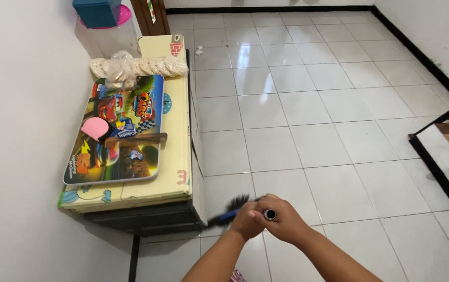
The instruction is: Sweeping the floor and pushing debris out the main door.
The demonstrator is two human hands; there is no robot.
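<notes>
My left hand [244, 222] and my right hand [282, 222] are both wrapped around the top of a broom handle [270, 214], whose round end points up at the camera. Lower down, the blue shaft and the black bristles of the broom [230, 210] rest on the white tiled floor [308, 104], close to the corner of a folded foam mat stack [177, 172].
On the folded mat lies a colourful cartoon-printed board [130, 112] with a pink round thing [96, 128] and a brown strip [136, 139] on it, and a bag of white crackers [141, 66] behind. A clear lidded container [104, 31] stands by the left wall. A black-framed table [443, 151] is at the right.
</notes>
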